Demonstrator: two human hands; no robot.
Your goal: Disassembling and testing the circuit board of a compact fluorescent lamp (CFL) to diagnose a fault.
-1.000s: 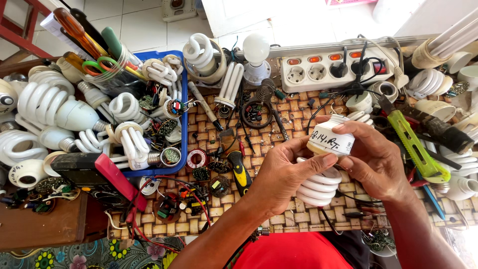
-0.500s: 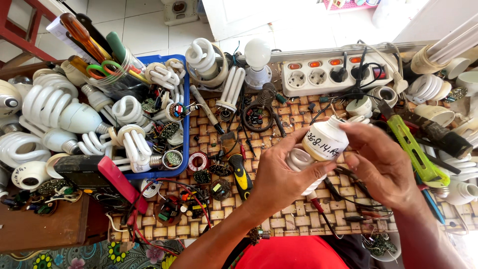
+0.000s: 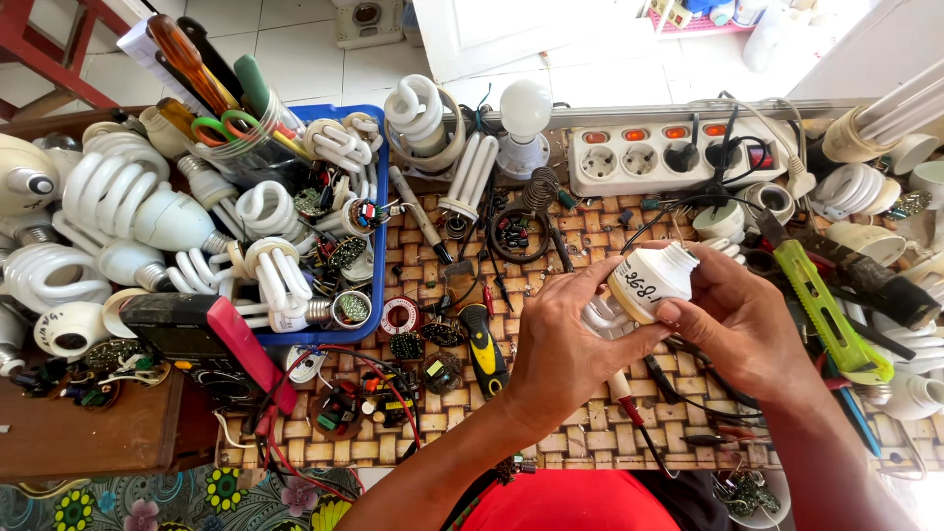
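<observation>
White lamp base (image 3: pixel 651 282) tilts up-right, gripped by both hands.

Both hands closed around a white spiral lamp base (image 3: pixel 649 283) above the woven mat (image 3: pixel 551 433) near the worktop's front edge: left hand (image 3: pixel 565 344) gripping the tubes, right hand (image 3: pixel 737 320) on the cap. Blue tray (image 3: pixel 379 221) of bulbs at left; white power strip (image 3: pixel 678 152) along the back edge.

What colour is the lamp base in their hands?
White lamp base, seen in the head view.
</observation>
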